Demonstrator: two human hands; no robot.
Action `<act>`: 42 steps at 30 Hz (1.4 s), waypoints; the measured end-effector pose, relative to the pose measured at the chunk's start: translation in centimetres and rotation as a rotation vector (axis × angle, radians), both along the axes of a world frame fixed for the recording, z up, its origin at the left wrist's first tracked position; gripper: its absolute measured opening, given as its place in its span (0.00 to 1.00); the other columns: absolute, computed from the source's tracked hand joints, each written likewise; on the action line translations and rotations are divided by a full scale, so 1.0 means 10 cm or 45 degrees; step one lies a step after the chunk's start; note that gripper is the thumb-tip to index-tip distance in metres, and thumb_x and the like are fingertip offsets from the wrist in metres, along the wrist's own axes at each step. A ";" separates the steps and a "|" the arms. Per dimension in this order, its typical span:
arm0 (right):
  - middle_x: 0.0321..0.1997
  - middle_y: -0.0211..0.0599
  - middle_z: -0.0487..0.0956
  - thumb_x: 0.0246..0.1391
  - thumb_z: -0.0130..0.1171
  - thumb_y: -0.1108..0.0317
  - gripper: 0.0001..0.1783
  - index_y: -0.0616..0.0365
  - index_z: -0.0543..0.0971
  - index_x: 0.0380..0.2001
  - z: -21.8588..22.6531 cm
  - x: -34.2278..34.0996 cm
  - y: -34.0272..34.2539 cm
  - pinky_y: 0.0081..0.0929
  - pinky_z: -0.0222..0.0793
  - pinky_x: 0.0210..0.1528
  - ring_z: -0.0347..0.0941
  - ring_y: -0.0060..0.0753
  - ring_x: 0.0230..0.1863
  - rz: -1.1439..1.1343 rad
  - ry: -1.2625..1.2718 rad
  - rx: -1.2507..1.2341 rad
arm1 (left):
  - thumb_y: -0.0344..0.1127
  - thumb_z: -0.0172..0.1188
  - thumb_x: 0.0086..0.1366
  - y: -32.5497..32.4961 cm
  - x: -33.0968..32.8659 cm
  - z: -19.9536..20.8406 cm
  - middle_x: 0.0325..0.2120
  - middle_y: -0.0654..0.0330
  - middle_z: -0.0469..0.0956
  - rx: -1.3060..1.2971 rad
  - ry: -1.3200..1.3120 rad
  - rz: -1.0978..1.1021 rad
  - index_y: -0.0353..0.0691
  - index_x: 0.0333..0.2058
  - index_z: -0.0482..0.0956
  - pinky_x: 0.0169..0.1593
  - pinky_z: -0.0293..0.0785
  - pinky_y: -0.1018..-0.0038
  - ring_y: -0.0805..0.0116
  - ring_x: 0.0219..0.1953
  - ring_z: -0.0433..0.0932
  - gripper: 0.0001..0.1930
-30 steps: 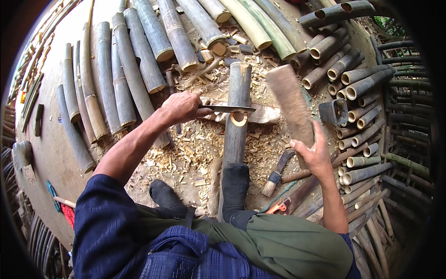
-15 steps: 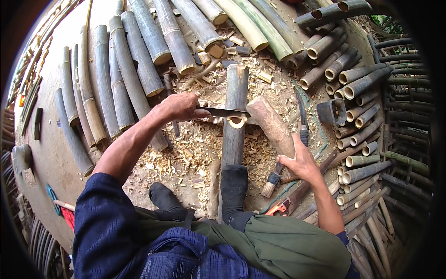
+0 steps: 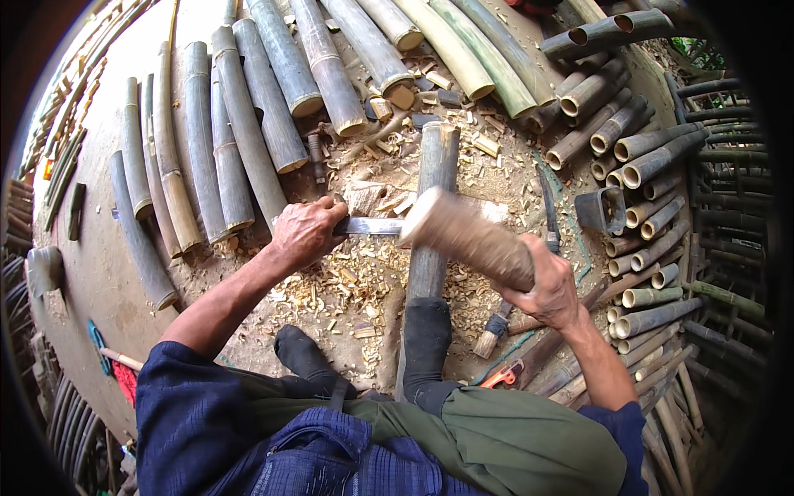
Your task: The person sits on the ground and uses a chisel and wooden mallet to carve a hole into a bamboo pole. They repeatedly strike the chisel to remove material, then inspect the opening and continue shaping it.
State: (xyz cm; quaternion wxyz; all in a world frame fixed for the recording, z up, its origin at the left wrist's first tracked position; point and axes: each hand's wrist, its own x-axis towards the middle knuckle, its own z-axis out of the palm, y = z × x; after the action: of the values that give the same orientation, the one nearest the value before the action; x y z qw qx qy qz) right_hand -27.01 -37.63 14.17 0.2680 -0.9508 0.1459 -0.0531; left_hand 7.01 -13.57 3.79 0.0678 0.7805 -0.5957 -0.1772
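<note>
My left hand [image 3: 304, 233] is closed around the handle of a knife [image 3: 370, 226], its flat steel blade pointing right toward a grey bamboo pole [image 3: 437, 161]. In my right hand [image 3: 547, 285] is a thick wooden mallet [image 3: 484, 244], slightly smeared by motion. The mallet's pale end hangs over the blade tip and the pole, hiding where they meet. The pole lies lengthwise in front of me, and my right foot in a black sock [image 3: 428, 331] rests on its near end.
Wood chips [image 3: 351, 281] cover the ground around the pole. Long bamboo poles [image 3: 331, 74] lie across the far side and left. Cut bamboo lengths [image 3: 653, 240] are stacked at right, beside a dark plastic container [image 3: 600, 211]. An orange-handled saw [image 3: 503, 376] and a brush-like tool [image 3: 493, 329] lie near my right knee.
The mallet has swung left over the pole, covering the cut where a pale curl showed before. My left hand and knife have come lower and nearer. The whole view has shifted slightly.
</note>
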 end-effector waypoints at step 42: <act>0.50 0.56 0.80 0.60 0.66 0.55 0.33 0.60 0.71 0.63 -1.52 -1.53 0.18 0.57 0.74 0.56 0.78 0.65 0.52 -1.610 0.532 -0.605 | 0.53 0.69 0.64 0.18 -1.30 1.47 0.22 0.59 0.79 -0.297 2.575 -0.073 0.21 0.59 0.76 0.30 0.70 0.76 0.74 0.22 0.74 0.39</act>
State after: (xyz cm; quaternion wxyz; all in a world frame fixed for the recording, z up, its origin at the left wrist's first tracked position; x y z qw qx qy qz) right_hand -42.33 -35.85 -1.07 -0.0625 -0.7069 0.7031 -0.0454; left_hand -6.02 -11.82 18.44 0.6111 0.2389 -0.2912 -0.6962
